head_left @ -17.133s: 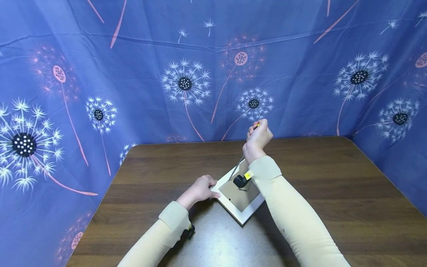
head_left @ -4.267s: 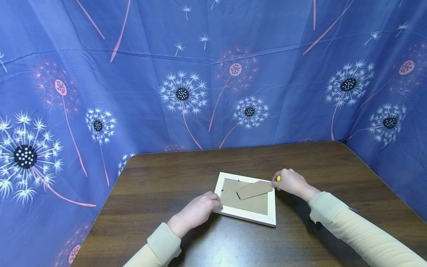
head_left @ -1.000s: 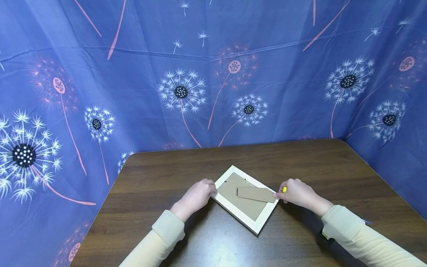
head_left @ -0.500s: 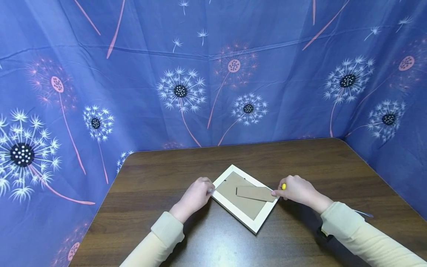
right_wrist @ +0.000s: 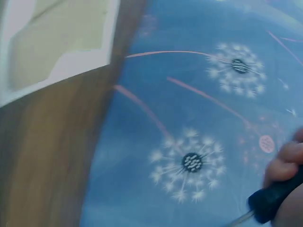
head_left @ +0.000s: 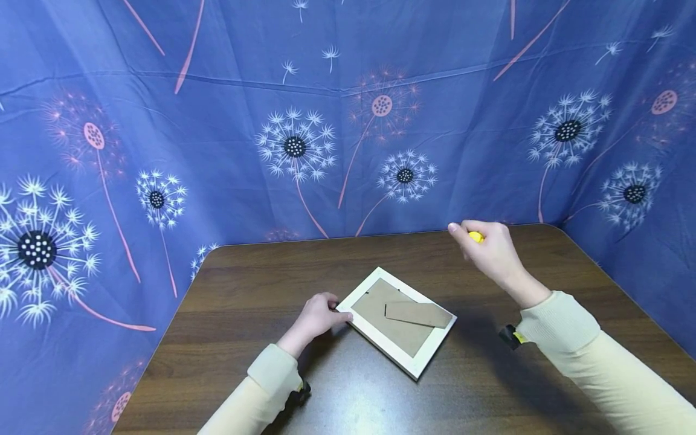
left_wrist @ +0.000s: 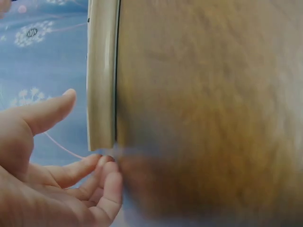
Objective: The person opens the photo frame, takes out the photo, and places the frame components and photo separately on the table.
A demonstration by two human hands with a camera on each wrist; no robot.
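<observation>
A white picture frame lies back side up on the table, its brown backing board and cardboard stand leg showing. At its left corner is my left hand. In the left wrist view the fingertips touch that corner of the frame, with the thumb lifted apart from it. My right hand is raised beyond the frame's right side and grips a screwdriver with a yellow handle end. The right wrist view shows the screwdriver's dark handle and part of its metal shaft.
The brown wooden table has its far edge against a blue curtain printed with dandelions. Another stretch of curtain runs along the right side. Dark wrist cameras hang under both cuffs.
My right hand has left the frame's right corner and risen up and away with the screwdriver. My left thumb and fingers have spread at the left corner. Earlier, the frame was turned on the table.
</observation>
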